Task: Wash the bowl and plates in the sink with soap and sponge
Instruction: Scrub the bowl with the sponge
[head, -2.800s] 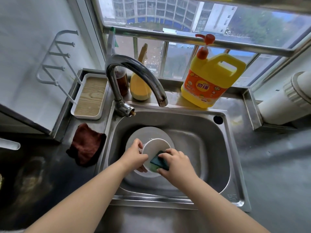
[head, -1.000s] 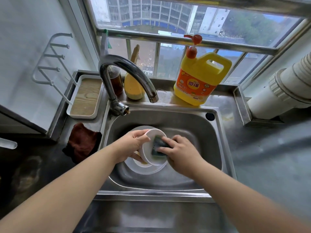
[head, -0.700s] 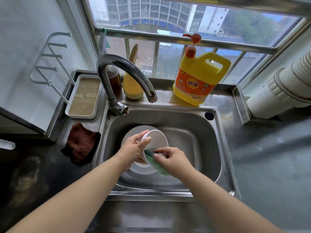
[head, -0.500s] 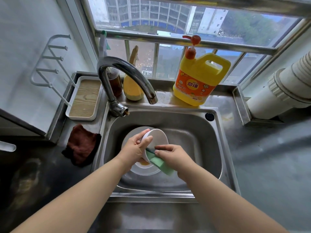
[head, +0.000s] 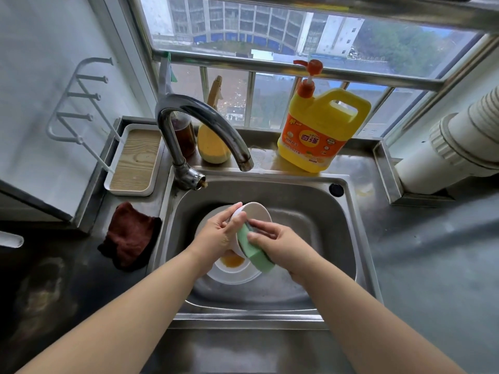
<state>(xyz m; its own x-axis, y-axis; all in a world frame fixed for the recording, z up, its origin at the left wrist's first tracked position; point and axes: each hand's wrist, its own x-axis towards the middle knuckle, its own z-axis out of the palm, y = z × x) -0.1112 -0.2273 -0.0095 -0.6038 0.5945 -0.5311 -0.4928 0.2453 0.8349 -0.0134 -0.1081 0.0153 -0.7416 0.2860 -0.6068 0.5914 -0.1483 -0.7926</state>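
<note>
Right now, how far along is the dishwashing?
Nothing looks finished. In hand: the left hand holds the bowl tilted while the right hand rubs the sponge on it. Left: the plate below shows an orange smear; the tap runs no water.

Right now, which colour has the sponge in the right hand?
Light green, with a dark scouring side; the head view shows the sponge best.

Bowl [head: 258, 213] is now tilting onto its edge in left hand [head: 218, 234]; sponge [head: 252, 249], green side showing, is moving from interior to rim under right hand [head: 280, 245].
</note>
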